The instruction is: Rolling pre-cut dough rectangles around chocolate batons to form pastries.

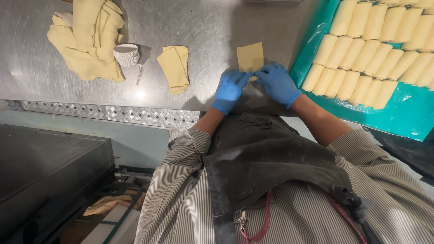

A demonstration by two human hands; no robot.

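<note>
Hands: left hand [230, 88] and right hand [276, 82], fingers curled, pinch near edge of pastry sheet [250, 56]; roll evenly, tightly.

Left hand [230, 88], right hand [276, 82] pinch near edge of dough sheet [250, 56] on steel table [199, 31]; rolled pieces [370, 49] on teal tray.

surface [190, 27]: brushed steel, scuffed, with a strip of tread-pattern metal along its near edge
dough heap [88, 38]: pale yellow sheets piled loosely, far left
paper cups [126, 54]: small stack of white fluted cases, just beside the heap
folded sheet [174, 68]: pale yellow dough, lying alone, centre-left
teal liner [407, 113]: plastic, on the right
rolls [375, 49]: pale rolled pieces in close diagonal rows on the liner
dark cabinet [45, 167]: below the surface, lower left
</note>
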